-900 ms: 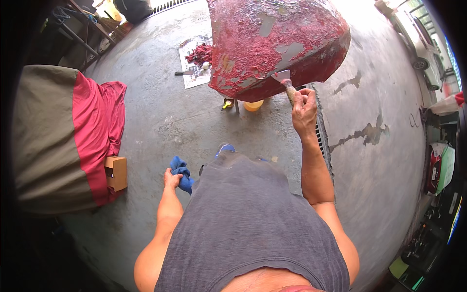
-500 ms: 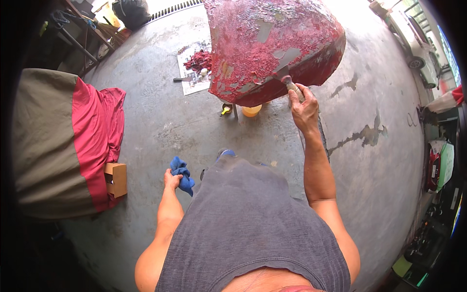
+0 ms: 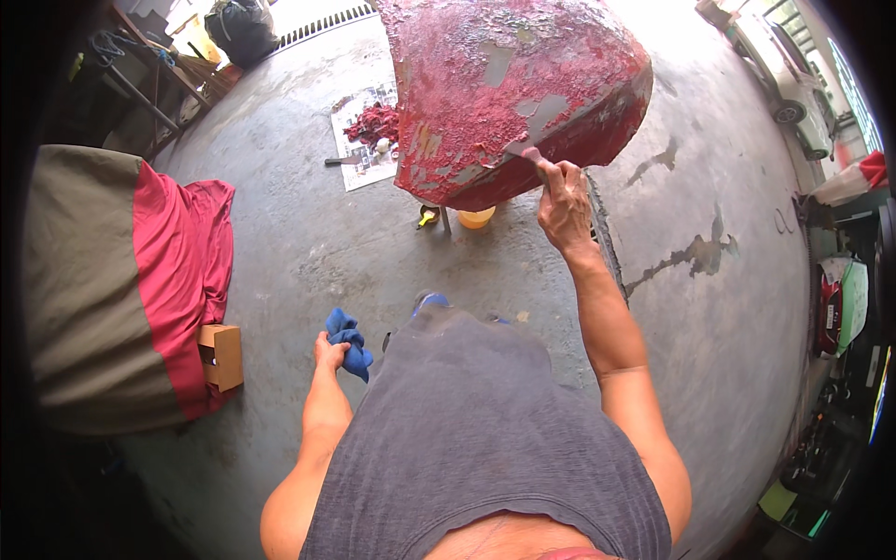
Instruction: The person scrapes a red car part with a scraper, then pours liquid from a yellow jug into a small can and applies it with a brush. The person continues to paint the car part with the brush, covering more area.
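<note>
A large curved red car panel (image 3: 467,103), which looks like a hood, rises in front of me; its paint is blistered and peeled to grey patches. My right hand (image 3: 566,207) is closed round the handle of a scraper (image 3: 527,153). The blade, smeared red, lies against the panel near its lower edge. Low on the left, away from the panel, my left hand (image 3: 330,351) grips a bunched blue cloth (image 3: 349,345).
Newspaper (image 3: 369,175) with red paint scraps (image 3: 373,124) and another scraper (image 3: 342,161) lies left of the panel. Underneath stand an orange container (image 3: 476,218) and a small pot (image 3: 427,216). A covered bulk (image 3: 89,280) and cardboard box (image 3: 222,357) are at left; a white car (image 3: 789,89) is far right.
My right hand has turned and shifted slightly left, carrying the scraper along the panel's lower part. The left hand still holds the cloth. The whole view has shifted a little.
</note>
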`<state>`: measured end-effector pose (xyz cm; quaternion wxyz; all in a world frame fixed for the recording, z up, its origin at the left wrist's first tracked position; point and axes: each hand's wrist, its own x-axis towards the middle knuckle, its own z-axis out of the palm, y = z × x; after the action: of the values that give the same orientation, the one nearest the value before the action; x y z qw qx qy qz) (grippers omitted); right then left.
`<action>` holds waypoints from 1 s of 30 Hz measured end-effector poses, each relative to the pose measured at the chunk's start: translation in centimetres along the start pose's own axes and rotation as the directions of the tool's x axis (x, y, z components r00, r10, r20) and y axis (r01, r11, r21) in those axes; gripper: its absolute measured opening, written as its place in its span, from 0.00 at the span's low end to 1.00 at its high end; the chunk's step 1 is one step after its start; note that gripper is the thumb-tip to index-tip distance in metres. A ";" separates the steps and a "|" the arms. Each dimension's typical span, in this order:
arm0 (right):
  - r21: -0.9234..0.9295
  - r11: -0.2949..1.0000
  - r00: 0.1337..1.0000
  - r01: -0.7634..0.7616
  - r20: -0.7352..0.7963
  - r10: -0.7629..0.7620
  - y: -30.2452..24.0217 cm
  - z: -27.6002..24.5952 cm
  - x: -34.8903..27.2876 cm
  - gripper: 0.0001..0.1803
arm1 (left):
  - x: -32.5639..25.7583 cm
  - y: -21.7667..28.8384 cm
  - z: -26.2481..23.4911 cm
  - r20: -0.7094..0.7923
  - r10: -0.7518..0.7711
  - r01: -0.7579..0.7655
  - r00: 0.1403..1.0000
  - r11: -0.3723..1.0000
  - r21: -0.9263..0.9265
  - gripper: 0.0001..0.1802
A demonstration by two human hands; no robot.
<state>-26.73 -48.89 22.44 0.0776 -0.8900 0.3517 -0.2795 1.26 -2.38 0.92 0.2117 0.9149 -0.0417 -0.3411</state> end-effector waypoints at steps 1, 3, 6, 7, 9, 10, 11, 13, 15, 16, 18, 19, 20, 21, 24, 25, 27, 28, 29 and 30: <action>-0.013 1.000 1.000 -0.010 0.016 0.010 0.1 0.2 -0.7 0.32 | 0.1 -0.1 0.0 0.002 -0.008 0.008 1.000 1.000 -0.007 0.40; -0.019 0.998 0.997 -0.061 0.041 0.061 0.2 0.3 -1.9 0.32 | 0.5 -0.7 0.3 0.001 -0.020 0.020 1.000 0.999 -0.026 0.41; -0.020 0.990 0.988 -0.138 0.071 0.139 0.5 -1.1 -3.4 0.31 | 0.9 -1.8 0.6 0.003 -0.037 0.037 0.999 0.999 -0.037 0.43; -0.026 0.991 0.990 -0.134 0.044 0.135 0.6 -1.7 -3.5 0.31 | 1.1 -2.1 0.7 0.010 -0.039 0.039 0.999 0.999 -0.017 0.43; 0.016 0.992 0.992 -0.125 -0.015 0.125 0.8 -2.8 -3.5 0.31 | 1.3 -2.4 0.6 0.031 -0.050 0.049 0.998 0.998 0.028 0.45; 0.028 0.991 0.990 -0.128 -0.052 0.130 0.9 -3.3 -3.4 0.31 | 1.4 -2.3 0.4 0.042 -0.058 0.056 0.997 0.997 0.054 0.45; 0.033 0.997 0.993 -0.068 -0.091 0.071 1.1 -3.6 -3.0 0.27 | 1.6 -2.0 0.3 0.042 -0.061 0.058 0.997 0.995 0.082 0.46; 0.327 0.915 0.968 -0.234 -0.006 0.250 1.4 -3.4 -2.0 0.23 | 1.9 -1.0 0.0 0.061 -0.033 0.027 0.998 0.996 0.089 0.45; 0.581 0.717 0.912 -0.386 0.120 0.393 1.6 -2.3 -0.8 0.15 | 2.3 0.4 -0.1 0.074 -0.003 -0.003 0.997 0.997 0.083 0.45; 0.750 0.506 0.878 -0.427 0.210 0.430 1.8 -1.5 -0.3 0.14 | 2.6 1.2 -0.1 0.084 0.009 -0.015 0.996 0.997 0.073 0.45; 0.885 -0.040 0.794 -0.463 0.435 0.425 2.0 0.2 0.5 0.13 | 3.0 2.7 -0.2 0.083 0.043 -0.048 0.996 0.997 0.060 0.45; 0.892 -0.066 0.788 -0.447 0.428 0.443 1.9 1.1 0.6 0.12 | 3.2 3.4 -0.1 0.073 0.066 -0.071 0.995 0.996 0.057 0.44; 0.874 -0.072 0.741 -0.480 0.448 0.500 2.1 1.7 0.6 0.11 | 3.4 4.0 -0.1 0.059 0.090 -0.093 0.994 0.994 0.062 0.44; 0.863 -0.086 0.715 -0.498 0.465 0.522 2.1 2.3 0.5 0.11 | 3.6 4.5 -0.1 0.070 0.114 -0.114 0.991 0.993 0.007 0.43; 0.836 -0.039 0.690 -0.547 0.477 0.545 2.6 2.7 -0.4 0.10 | 4.1 5.0 0.0 0.064 0.113 -0.109 0.992 0.992 -0.063 0.42; 0.824 -0.012 0.690 -0.567 0.482 0.540 2.8 2.5 -0.8 0.10 | 4.3 4.9 0.1 0.070 0.102 -0.099 0.992 0.994 -0.053 0.42; 0.811 0.026 0.690 -0.585 0.480 0.543 3.2 1.6 -1.5 0.10 | 4.7 4.5 0.0 0.068 0.080 -0.079 0.994 0.997 -0.022 0.42; 0.808 0.030 0.683 -0.588 0.476 0.554 3.3 1.0 -1.7 0.10 | 4.8 4.2 0.0 0.087 0.084 -0.084 0.993 0.996 -0.008 0.43; 0.810 0.023 0.682 -0.586 0.478 0.553 3.5 0.3 -1.9 0.10 | 4.9 3.8 -0.2 0.107 0.077 -0.078 0.991 0.997 0.008 0.44; 0.809 0.007 0.677 -0.588 0.487 0.553 3.5 -0.3 -2.0 0.10 | 5.0 3.4 -0.3 0.121 0.057 -0.062 0.991 0.997 0.036 0.45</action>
<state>-30.20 -50.14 20.64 0.6880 -0.4493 0.4441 -0.3573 5.53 -6.45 -0.48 0.2009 0.8950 -0.0885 -0.3882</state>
